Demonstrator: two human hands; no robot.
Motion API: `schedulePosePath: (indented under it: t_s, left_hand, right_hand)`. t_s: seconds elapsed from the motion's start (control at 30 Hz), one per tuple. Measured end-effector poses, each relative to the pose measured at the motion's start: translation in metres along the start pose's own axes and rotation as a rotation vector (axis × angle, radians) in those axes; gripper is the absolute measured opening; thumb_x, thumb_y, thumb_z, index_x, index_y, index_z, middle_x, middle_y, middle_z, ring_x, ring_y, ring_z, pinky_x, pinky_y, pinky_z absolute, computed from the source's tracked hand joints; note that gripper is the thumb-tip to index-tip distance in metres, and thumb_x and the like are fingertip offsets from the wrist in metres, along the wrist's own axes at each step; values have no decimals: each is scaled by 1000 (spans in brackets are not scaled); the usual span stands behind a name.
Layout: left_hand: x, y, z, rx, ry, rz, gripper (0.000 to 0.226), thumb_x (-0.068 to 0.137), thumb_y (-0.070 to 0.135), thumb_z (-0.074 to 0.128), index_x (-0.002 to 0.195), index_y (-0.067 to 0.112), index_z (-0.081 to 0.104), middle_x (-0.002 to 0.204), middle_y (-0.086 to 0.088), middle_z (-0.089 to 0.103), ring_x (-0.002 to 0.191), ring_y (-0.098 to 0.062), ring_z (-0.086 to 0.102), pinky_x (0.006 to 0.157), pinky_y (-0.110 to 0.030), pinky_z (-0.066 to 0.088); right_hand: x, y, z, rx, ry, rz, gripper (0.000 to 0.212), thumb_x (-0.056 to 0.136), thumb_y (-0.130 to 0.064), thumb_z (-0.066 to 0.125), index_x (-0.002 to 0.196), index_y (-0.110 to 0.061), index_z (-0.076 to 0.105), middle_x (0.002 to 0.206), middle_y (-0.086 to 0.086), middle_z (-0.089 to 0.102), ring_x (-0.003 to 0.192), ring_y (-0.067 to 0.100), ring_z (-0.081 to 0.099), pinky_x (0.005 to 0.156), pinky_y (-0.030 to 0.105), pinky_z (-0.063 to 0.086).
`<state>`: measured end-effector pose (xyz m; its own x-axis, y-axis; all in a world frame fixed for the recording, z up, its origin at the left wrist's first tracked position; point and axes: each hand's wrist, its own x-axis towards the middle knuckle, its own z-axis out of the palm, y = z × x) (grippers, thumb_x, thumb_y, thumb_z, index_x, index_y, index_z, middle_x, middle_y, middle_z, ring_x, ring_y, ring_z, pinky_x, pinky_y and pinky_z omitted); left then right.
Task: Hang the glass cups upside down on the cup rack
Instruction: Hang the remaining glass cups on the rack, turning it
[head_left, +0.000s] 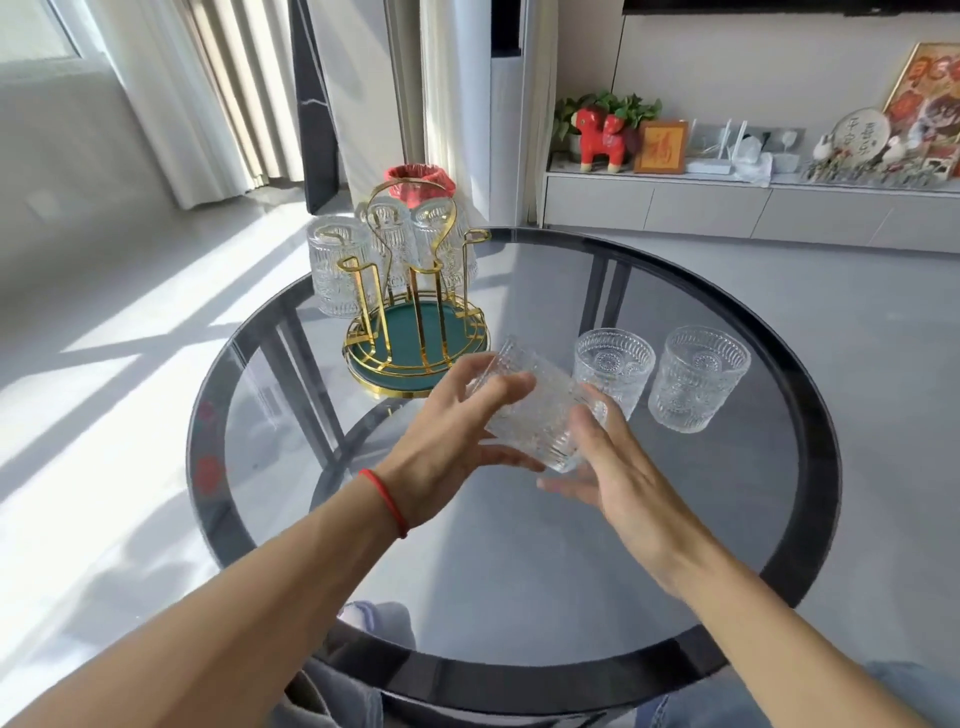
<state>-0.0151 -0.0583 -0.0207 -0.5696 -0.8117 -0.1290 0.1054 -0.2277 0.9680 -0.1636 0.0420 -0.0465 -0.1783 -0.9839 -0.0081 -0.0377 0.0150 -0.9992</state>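
Tilted embossed glass cup (530, 410) at centre frame, held just above the round glass table (519, 670), mouth angled toward the upper left. Left hand (447, 441) curled over its upper side, fingers and thumb pressing the wall: grip clenched on the cup. Right hand (618, 467) cradling the base end from the right, fingers loosely spread, touching the glass but apparently supporting more than squeezing.

Risks, as a judgement: ribbed wet-looking glass sliding between two half-holds during the flip; rim knocking a gold prong of the cup rack (415, 332) when lowered mouth-down; a swinging elbow or wrist clipping the two upright cups just right of centre; a hard tap against the glass table.

Count: one cup in hand; two upright on the table, nearer cup (615, 364) and farther-right cup (698, 376); three already inverted on the rack (340, 270), upper left of centre. Six cups in all, one rack, several prongs free.
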Motion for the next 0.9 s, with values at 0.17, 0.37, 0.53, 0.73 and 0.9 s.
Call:
schedulePosePath:
  t_s: [0.17,0.37,0.53,0.73,0.9]
  left_hand:
    - [16,6,-37,380,46,142,82,77,66,58,146,23,50,142,-1,61,127,-14,58,107,-47,49]
    - [44,-12,-64,544,87,297,64,103,64,17,116,32,70,129,1,69,115,-4,61,108,-25,41]
    - [57,-28,-69,1196,129,427,63,100,51,9,113,14,58,118,-12,65,108,-29,54,99,-43,41]
    - [62,-65,-63,1714,180,395,64,101,54,31,154,19,32,165,-19,25,149,-37,22,118,-53,20]
    - [63,-74,-63,1729,185,376,63,100,53,29,152,18,31,168,-20,15,154,-38,11,121,-57,13]
  right_hand:
    - [21,-3,20,71,107,-90,49,95,-42,62,139,-26,49,115,-2,77,110,16,72,100,52,56]
    - [49,-25,16,-366,289,-335,52,87,-42,79,135,-41,57,130,-20,65,124,9,61,105,47,50]
    - [85,-63,6,-488,436,-439,58,86,-48,75,140,-43,54,135,-27,59,126,4,57,107,44,49]
    - [139,-102,-13,-558,549,-272,61,76,-54,78,133,-39,59,125,-10,62,116,22,63,103,45,51]
    - [176,-129,-7,-685,469,-312,64,79,-45,80,138,-29,61,136,-8,62,125,17,58,103,32,46]
